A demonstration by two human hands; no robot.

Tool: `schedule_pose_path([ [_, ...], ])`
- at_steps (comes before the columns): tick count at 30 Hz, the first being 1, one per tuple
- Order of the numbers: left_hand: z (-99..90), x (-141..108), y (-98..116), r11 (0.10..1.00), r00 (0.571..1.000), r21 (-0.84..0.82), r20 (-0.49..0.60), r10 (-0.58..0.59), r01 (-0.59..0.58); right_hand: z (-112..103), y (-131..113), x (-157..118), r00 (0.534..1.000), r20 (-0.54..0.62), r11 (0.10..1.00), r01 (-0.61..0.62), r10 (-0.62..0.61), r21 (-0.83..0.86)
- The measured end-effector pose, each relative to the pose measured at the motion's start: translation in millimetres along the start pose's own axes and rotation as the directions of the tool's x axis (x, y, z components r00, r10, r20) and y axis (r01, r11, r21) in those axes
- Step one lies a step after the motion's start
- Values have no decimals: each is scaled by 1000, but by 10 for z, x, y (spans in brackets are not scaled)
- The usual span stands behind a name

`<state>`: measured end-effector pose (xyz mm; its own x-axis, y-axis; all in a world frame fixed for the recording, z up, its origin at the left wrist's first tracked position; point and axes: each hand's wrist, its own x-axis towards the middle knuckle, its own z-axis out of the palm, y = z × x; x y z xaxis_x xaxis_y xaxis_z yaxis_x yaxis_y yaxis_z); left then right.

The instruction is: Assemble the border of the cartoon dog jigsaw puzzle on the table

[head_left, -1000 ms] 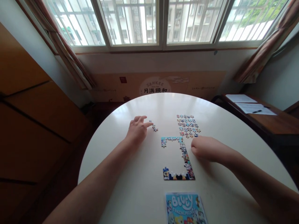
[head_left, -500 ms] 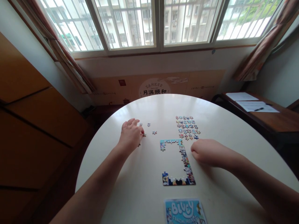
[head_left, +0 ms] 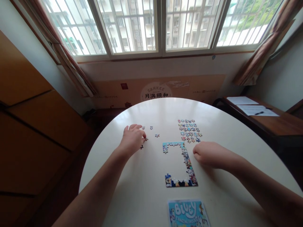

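My left hand (head_left: 133,138) is over the left part of the table, its thumb and index finger pinched at a small jigsaw piece (head_left: 146,139) while the other fingers stretch away. Close by lie a dark piece (head_left: 141,147) under the hand and more loose pieces (head_left: 157,135) beyond the fingertips. My right hand (head_left: 208,154) rests curled in a fist on the table; whatever its fingers may hold is hidden. Between the hands sits a partly joined puzzle border (head_left: 189,164), with a gap along its left side.
Rows of loose puzzle pieces (head_left: 189,129) lie beyond the border. A blue "Bluey" picture card (head_left: 187,212) is at the near edge of view. All this is on a round white table (head_left: 132,195). A brown side table (head_left: 279,121) with papers (head_left: 258,110) stands right.
The view has tilted slightly. My left hand's fingers have shifted a little around the piece, and the dark piece beneath shows more. My right hand stays in place.
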<state>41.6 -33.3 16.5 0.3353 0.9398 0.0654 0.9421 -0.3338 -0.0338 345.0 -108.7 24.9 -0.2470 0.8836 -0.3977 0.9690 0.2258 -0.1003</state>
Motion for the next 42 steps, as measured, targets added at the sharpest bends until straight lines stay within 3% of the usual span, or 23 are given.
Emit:
schedule_pose_path([
  [4,-4,3,-24,997,999,-67,47,-25,28,-3,-2,-20,1000,-15,1000,16,-16,20],
  [9,-15,-10,-58,993,1000,-119,14,-12,13,-22,-11,-45,999,-14,999,32,-32,23],
  [15,-180,-98,70,968,997,-246,27,65,-57,-23,15,-92,996,-43,993,79,-76,82],
  [20,-234,-177,290,810,986,-583,85,141,-66,-41,17,-131,997,-35,990,77,-73,116],
  [24,-166,-196,462,715,968,-699,168,187,-17,-46,16,-143,997,-33,987,68,-64,143],
  [30,-104,-204,589,740,953,-673,218,210,-9,-36,27,-129,996,-35,991,87,-83,105],
  [42,-104,-194,618,825,958,-564,209,198,-47,-56,2,-119,998,2,995,68,-68,75],
])
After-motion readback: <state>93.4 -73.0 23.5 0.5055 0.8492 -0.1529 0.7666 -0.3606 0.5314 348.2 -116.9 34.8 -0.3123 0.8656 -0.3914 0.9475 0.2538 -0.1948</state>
